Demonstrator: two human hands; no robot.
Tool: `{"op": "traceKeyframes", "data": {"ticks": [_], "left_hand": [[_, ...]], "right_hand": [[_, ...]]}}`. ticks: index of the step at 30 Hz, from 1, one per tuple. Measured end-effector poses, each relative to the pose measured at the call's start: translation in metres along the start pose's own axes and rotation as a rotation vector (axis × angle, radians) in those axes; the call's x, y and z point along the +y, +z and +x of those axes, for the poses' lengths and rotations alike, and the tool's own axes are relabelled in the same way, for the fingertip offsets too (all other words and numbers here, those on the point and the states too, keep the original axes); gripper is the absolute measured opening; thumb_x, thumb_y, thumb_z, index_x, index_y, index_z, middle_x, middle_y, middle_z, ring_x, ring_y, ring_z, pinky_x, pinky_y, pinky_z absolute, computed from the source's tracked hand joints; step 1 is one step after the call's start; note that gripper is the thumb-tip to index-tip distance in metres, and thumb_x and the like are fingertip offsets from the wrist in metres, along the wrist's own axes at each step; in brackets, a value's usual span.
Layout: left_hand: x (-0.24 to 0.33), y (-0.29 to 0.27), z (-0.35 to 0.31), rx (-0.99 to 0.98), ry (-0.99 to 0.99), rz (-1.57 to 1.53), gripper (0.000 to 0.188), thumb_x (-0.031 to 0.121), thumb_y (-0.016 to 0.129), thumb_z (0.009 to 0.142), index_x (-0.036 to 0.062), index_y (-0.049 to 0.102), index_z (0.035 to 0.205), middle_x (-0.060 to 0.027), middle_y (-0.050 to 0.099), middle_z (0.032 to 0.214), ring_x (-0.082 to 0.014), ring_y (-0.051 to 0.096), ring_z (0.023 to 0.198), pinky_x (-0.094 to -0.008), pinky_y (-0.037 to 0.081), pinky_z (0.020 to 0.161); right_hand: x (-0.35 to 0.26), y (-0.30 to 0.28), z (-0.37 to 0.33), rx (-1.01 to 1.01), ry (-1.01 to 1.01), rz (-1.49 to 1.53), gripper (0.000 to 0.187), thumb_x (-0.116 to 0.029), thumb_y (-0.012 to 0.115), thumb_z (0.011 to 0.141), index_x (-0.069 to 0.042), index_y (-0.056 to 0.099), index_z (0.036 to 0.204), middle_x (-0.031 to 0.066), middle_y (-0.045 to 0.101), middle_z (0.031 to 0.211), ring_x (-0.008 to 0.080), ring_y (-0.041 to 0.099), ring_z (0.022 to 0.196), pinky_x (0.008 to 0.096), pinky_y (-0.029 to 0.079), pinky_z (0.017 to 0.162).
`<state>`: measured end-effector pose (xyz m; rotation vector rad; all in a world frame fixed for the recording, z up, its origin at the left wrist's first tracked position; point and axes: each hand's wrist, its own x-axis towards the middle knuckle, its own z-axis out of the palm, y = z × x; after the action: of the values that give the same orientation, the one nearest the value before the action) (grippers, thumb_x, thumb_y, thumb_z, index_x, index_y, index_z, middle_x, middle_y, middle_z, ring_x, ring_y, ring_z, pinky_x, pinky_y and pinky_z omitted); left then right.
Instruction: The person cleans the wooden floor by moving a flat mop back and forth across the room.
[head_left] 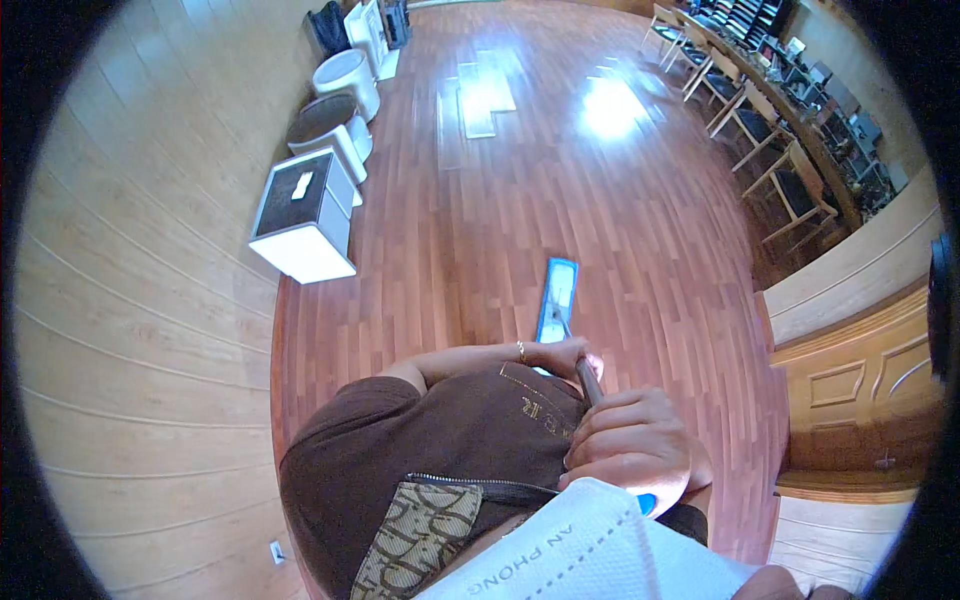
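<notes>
A flat mop point(558, 298) with a blue-edged, pale head lies on the reddish-brown wood floor just ahead of me. Its handle point(590, 383) slants back toward my chest, and a blue end piece point(647, 503) shows below my right hand. Wrapped around the handle lower down, nearer the mop head, is my left hand point(562, 357), with a gold bracelet point(521, 352) at the wrist. My right hand point(632, 440) grips the upper handle, fingers closed. White printed fabric point(560, 550) covers part of the view at the bottom.
Along the left wall stand a white cabinet point(303, 262) with a dark top and several white rounded pieces point(346, 78). Wooden chairs point(795, 190) line a long counter point(800, 125) at the right. Nearer on the right is a carved wooden door point(850, 390).
</notes>
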<state>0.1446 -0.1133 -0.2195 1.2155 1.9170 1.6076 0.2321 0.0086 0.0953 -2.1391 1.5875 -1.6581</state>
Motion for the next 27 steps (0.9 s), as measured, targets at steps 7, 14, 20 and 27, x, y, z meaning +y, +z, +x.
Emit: {"op": "traceKeyframes", "data": {"ticks": [7, 14, 20, 27], "left_hand": [[0.023, -0.019, -0.007, -0.050, -0.206, -0.028, 0.032, 0.003, 0.068, 0.070, 0.0051, 0.067, 0.102, -0.0034, 0.069, 0.097, -0.0126, 0.061, 0.088, -0.0333, 0.048, 0.075], [0.179, -0.121, -0.111, 0.498, 0.165, -0.571, 0.097, 0.044, 0.078, 0.070, 0.0060, 0.028, 0.144, -0.0233, 0.045, 0.136, -0.0352, 0.043, 0.129, -0.0457, 0.036, 0.106], [0.299, -0.115, -0.124, 0.906, 0.586, 0.209, 0.083, 0.048, 0.074, 0.076, 0.0098, 0.035, 0.140, -0.0136, 0.061, 0.090, -0.0313, 0.061, 0.081, -0.0514, 0.046, 0.076], [0.296, -0.162, -0.142, 0.919, 0.574, 0.419, 0.027, 0.027, 0.067, 0.087, 0.0104, 0.049, 0.099, -0.0010, 0.052, 0.058, -0.0148, 0.054, 0.053, -0.0401, 0.045, 0.067]], "right_hand": [[0.052, 0.004, 0.010, -0.354, 0.119, -0.037, 0.036, -0.022, 0.077, 0.064, -0.011, 0.059, 0.093, 0.0053, 0.063, 0.086, 0.0321, 0.062, 0.082, 0.0425, 0.047, 0.067], [0.185, 0.017, -0.042, -0.126, 0.620, -0.016, 0.019, -0.018, 0.074, 0.082, -0.007, 0.062, 0.090, 0.0036, 0.054, 0.068, 0.0084, 0.048, 0.067, 0.0275, 0.041, 0.061], [0.287, 0.065, -0.087, -0.172, 0.850, 0.179, 0.035, -0.031, 0.077, 0.078, -0.004, 0.055, 0.074, -0.0016, 0.041, 0.062, 0.0077, 0.040, 0.062, 0.0303, 0.033, 0.054], [0.381, 0.117, -0.141, -0.164, 0.856, -0.199, 0.020, -0.026, 0.070, 0.069, -0.007, 0.064, 0.071, 0.0170, 0.061, 0.068, 0.0334, 0.057, 0.062, 0.0470, 0.042, 0.057]]}}
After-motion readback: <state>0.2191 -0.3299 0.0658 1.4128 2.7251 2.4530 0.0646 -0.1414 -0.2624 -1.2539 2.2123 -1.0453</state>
